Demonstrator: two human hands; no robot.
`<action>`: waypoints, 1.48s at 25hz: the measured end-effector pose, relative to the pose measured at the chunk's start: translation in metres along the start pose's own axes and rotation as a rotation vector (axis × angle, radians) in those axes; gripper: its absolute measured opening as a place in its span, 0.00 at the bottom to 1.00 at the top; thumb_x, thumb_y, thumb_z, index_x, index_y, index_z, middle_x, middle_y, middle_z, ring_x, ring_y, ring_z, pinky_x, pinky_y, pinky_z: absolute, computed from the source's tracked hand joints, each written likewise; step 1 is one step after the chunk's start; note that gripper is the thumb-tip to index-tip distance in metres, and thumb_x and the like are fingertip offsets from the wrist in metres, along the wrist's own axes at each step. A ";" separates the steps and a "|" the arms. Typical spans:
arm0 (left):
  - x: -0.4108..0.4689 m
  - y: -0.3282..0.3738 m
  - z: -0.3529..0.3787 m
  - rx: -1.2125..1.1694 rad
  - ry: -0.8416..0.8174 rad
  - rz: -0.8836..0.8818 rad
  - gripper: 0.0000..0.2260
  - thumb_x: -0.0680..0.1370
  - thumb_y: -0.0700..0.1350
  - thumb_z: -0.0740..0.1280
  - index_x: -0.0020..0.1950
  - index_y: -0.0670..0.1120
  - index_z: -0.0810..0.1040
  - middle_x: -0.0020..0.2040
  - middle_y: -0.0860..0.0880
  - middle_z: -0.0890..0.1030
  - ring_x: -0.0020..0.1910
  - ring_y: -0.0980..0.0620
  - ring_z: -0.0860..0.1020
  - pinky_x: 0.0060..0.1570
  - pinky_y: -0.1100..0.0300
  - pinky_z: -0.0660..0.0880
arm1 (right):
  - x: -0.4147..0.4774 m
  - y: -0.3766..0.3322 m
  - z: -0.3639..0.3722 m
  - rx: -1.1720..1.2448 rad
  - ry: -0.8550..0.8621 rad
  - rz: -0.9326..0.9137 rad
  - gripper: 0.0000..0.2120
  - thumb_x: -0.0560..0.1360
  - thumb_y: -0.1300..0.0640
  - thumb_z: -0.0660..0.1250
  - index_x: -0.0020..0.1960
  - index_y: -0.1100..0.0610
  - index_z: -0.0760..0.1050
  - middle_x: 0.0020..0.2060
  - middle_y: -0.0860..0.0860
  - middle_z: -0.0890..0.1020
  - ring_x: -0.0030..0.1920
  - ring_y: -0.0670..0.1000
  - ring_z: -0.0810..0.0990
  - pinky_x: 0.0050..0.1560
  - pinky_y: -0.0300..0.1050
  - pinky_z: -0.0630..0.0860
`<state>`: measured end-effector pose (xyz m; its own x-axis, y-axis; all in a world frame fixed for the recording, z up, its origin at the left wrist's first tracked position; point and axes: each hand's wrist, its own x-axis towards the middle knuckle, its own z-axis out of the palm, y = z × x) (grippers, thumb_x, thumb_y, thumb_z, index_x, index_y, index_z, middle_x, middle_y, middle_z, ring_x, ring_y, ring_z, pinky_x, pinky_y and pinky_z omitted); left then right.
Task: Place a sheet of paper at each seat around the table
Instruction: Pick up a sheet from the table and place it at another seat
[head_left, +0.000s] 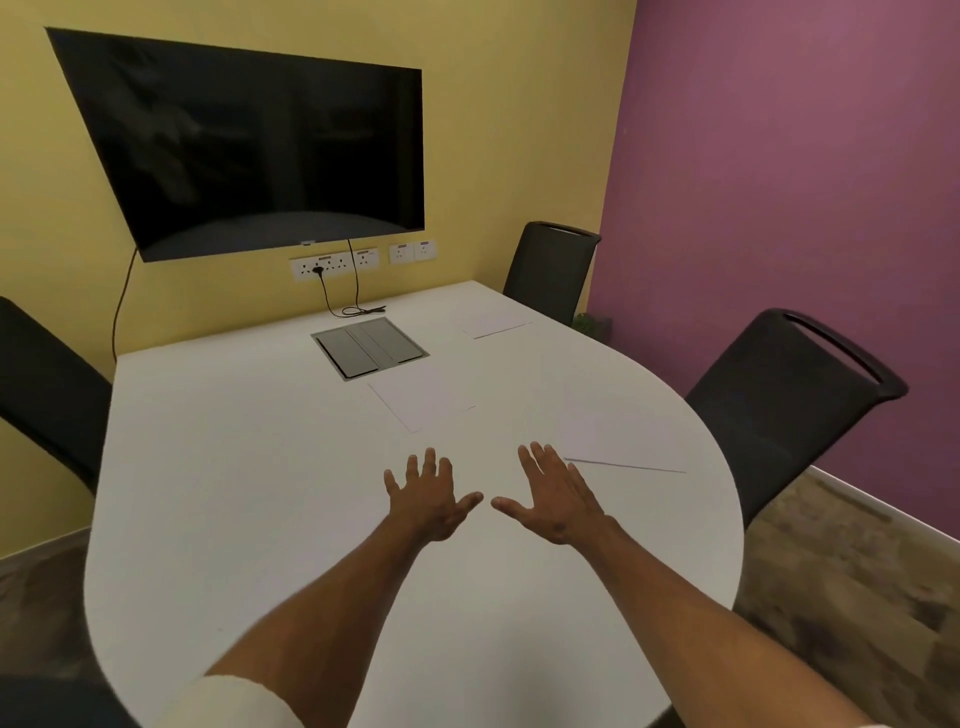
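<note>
Three white sheets lie on the white table (249, 467). One sheet (496, 321) is at the far right, in front of the far chair (551, 267). Another sheet (626, 441) rests at the right edge by the near right chair (789, 395). A third sheet (421, 397) lies mid-table just below the cable hatch. My left hand (428, 499) and my right hand (553, 496) hover palm-down over the table's middle, fingers spread, holding nothing. The right hand is just left of the right-edge sheet.
A grey cable hatch (370, 347) is set into the table near the wall. A dark screen (260, 150) hangs on the yellow wall with sockets and cables beneath. A black chair (47, 395) stands at the left side.
</note>
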<state>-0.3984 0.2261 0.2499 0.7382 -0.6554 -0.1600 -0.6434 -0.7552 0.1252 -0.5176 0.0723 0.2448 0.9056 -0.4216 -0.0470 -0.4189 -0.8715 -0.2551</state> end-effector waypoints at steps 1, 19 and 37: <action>0.012 0.003 0.002 -0.002 0.005 -0.010 0.37 0.77 0.68 0.48 0.78 0.46 0.48 0.79 0.44 0.43 0.78 0.40 0.44 0.72 0.36 0.43 | 0.012 0.007 0.001 -0.005 0.000 -0.008 0.44 0.74 0.29 0.50 0.78 0.53 0.40 0.79 0.52 0.43 0.78 0.52 0.40 0.76 0.54 0.42; 0.238 -0.010 0.023 -0.128 0.003 -0.285 0.35 0.78 0.66 0.48 0.78 0.45 0.50 0.80 0.45 0.46 0.78 0.43 0.46 0.74 0.39 0.45 | 0.278 0.076 0.024 0.023 -0.120 -0.167 0.42 0.75 0.31 0.50 0.79 0.53 0.43 0.79 0.53 0.47 0.78 0.52 0.44 0.77 0.51 0.44; 0.407 -0.057 0.100 -0.176 -0.049 -0.541 0.34 0.80 0.63 0.49 0.79 0.45 0.45 0.79 0.44 0.44 0.78 0.43 0.46 0.75 0.42 0.45 | 0.484 0.106 0.128 -0.118 -0.133 -0.235 0.39 0.77 0.33 0.51 0.78 0.58 0.51 0.77 0.56 0.58 0.77 0.55 0.55 0.76 0.51 0.52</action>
<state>-0.0820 0.0032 0.0797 0.9401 -0.1771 -0.2912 -0.1301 -0.9762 0.1736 -0.1153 -0.1924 0.0714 0.9763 -0.1744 -0.1285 -0.1939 -0.9678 -0.1602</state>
